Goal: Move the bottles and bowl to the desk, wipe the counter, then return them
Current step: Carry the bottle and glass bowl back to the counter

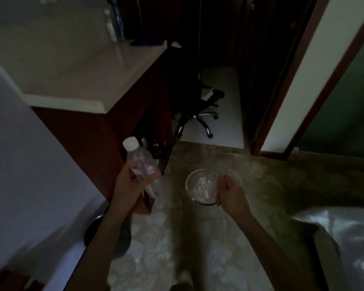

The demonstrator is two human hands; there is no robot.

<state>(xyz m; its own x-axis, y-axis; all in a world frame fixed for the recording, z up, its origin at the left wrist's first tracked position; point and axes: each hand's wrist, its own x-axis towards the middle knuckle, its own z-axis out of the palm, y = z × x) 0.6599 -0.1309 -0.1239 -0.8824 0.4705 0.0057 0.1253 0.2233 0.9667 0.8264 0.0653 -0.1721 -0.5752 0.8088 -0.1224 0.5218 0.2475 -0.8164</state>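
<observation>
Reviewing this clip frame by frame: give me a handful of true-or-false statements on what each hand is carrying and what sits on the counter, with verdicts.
1. The left hand holds a clear plastic bottle with a white cap. True.
2. The right hand is empty. False: it grips the rim of a clear glass bowl.
3. The glass bowl rests on the pale stone counter. False: it is carried in the air above the patterned floor.
4. Other clear bottles stand at the far end of the counter. True.
5. A black office chair with a chrome wheeled base stands beyond the counter. True.
</observation>
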